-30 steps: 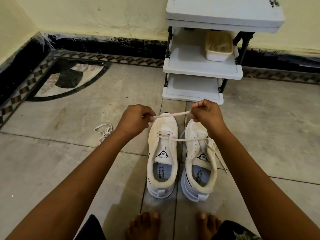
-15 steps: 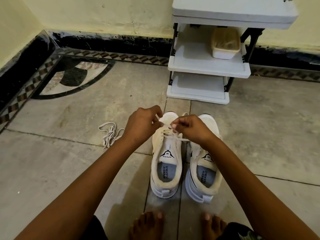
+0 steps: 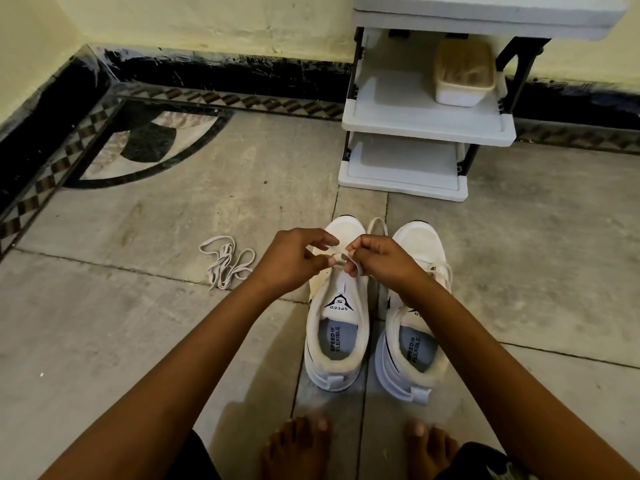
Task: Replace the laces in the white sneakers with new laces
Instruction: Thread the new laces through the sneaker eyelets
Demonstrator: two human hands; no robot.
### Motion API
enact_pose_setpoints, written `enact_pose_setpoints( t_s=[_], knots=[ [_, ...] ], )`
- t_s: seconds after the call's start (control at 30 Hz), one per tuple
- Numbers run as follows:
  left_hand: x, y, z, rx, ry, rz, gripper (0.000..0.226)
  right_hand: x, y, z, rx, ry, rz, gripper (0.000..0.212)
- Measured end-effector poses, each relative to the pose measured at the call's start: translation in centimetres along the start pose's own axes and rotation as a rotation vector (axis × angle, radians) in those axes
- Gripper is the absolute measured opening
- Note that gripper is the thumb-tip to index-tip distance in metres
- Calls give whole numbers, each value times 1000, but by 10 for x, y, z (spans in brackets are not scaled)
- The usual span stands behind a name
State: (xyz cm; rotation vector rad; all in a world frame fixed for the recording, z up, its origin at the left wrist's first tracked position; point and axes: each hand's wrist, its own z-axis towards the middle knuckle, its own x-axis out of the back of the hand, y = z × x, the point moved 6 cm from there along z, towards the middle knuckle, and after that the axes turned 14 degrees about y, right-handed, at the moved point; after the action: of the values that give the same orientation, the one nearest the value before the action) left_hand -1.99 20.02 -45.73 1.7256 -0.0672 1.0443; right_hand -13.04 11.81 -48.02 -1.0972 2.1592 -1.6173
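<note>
Lace point(image 3: 341, 255), pinched above white sneaker point(image 3: 346, 233) tongue by fingers of left hand point(image 3: 294, 259) and right hand point(image 3: 379, 259); best kept flat, ends even, drawn snug before knotting.

Rack point(image 3: 426, 129) blocks ahead of 2 sneakers point(image 3: 337, 341); loose lace pile point(image 3: 227, 263) left; floor point(image 3: 554, 271) right open.

You have smooth and soft things before you. The left sneaker point(image 3: 337, 327) and the right sneaker point(image 3: 420, 244) show white knit cloth on the toes, matt, with a fuzzy lining at the collar. The flat lace point(image 3: 377, 220) looks like woven cloth, and so do the loose laces point(image 3: 227, 266). The floor point(image 3: 138, 341) is grey stone, smooth and slightly shiny. The rack point(image 3: 426, 123) is smooth white plastic.
</note>
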Motion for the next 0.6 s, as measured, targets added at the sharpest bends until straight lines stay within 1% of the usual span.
enact_pose_setpoints(
  t_s=[0.07, 0.13, 0.27, 0.33, 0.4, 0.47, 0.53, 0.6],
  knots=[
    [0, -3, 0, 38, 35, -42, 16, 0, 1, 0, 5, 0, -9, 25],
    [2, -3, 2, 42, 60, -49, 11, 0, 2, 1, 23, -1, -39, 22],
    [0, 6, 1, -60, 54, 34, 7, -2, -2, 1, 113, -11, -97, 14],
    [1, 6, 1, -68, 74, 59, 14, 1, -3, 2, 161, 47, -82, 11],
    [4, -2, 1, -11, 83, 102, 28, 9, -2, 4, 199, 131, -115, 9],
    [0, -12, -3, 58, 0, 155, 38, 14, 2, 5, 225, 193, -199, 9],
    [-13, -16, -12, 88, -109, 208, 43, 11, 6, 5, 236, 192, -273, 12],
    [-22, -17, -19, 95, -118, 250, 42, 1, 11, 1, 249, 152, -318, 15]
  ],
)
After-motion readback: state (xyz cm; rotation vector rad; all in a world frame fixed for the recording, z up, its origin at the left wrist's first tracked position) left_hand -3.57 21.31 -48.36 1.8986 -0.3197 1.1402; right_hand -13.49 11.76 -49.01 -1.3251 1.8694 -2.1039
